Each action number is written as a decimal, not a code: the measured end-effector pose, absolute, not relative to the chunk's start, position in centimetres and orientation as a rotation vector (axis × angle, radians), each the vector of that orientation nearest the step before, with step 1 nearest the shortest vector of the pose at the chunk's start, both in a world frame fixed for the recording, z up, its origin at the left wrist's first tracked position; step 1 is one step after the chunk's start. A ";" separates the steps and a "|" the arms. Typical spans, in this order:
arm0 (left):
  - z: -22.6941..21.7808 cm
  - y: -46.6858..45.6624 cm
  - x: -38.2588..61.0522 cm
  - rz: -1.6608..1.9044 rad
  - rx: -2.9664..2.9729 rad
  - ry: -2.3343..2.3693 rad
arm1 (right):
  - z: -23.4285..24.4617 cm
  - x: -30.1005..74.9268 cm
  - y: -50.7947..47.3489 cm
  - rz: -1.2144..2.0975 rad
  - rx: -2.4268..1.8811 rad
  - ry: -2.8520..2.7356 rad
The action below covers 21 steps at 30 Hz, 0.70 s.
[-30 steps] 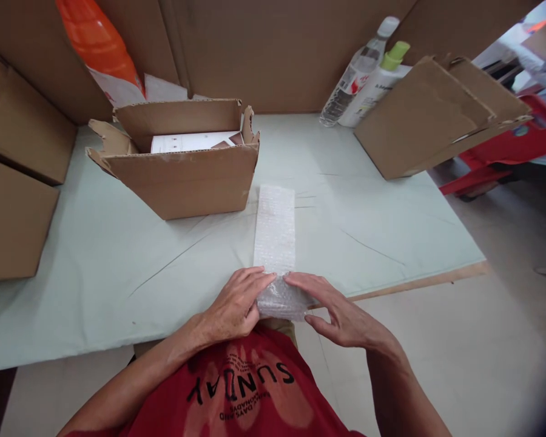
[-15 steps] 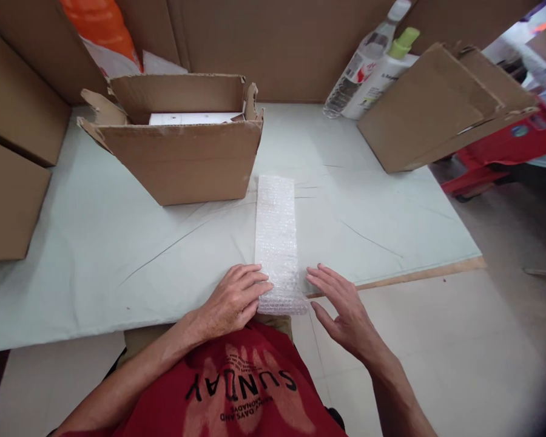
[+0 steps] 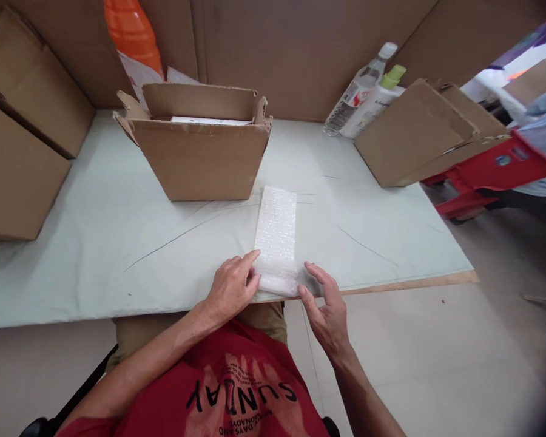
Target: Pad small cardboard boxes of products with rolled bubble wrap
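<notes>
A strip of clear bubble wrap (image 3: 276,227) lies lengthwise on the table in front of me, its near end folded over into a thicker band by the table edge. At the left side of the fold is my left hand (image 3: 232,286), index finger stretched along the strip's edge and thumb apart from it, touching the folded part. My right hand (image 3: 326,309) is at the right end of the fold, its fingers spread and the thumb tip close to the wrap. Whether anything lies inside the fold cannot be seen.
An open cardboard box (image 3: 209,161) with white items inside stands beyond the strip. Farther right are a clear bottle (image 3: 357,91), a white bottle (image 3: 368,109) and another box (image 3: 414,136). More boxes (image 3: 18,176) stand left. A red chair (image 3: 495,170) is beside the table.
The near end of the bubble wrap has been folded away from me, so the strip looks shorter. My left hand has moved off its top to the fold's left side. The view has shifted.
</notes>
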<state>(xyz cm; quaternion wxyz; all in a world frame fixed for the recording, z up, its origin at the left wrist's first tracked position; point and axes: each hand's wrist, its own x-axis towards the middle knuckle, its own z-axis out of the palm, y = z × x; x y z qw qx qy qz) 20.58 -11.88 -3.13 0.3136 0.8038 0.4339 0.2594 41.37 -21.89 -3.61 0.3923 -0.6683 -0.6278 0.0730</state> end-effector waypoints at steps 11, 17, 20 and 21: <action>-3.4 -11.3 20.4 0.706 2.307 1.223 | -3.9 39.4 -21.5 0.022 -1.528 -1.991; -3.1 -12.6 18.9 0.901 2.333 0.831 | -3.9 39.2 -20.5 0.118 -1.479 -1.905; -3.5 -13.0 19.0 0.868 2.281 0.810 | -3.7 39.2 -20.7 0.256 -1.504 -1.814; -3.6 -12.9 19.1 0.862 2.247 0.845 | -3.6 39.2 -20.8 0.285 -1.523 -1.779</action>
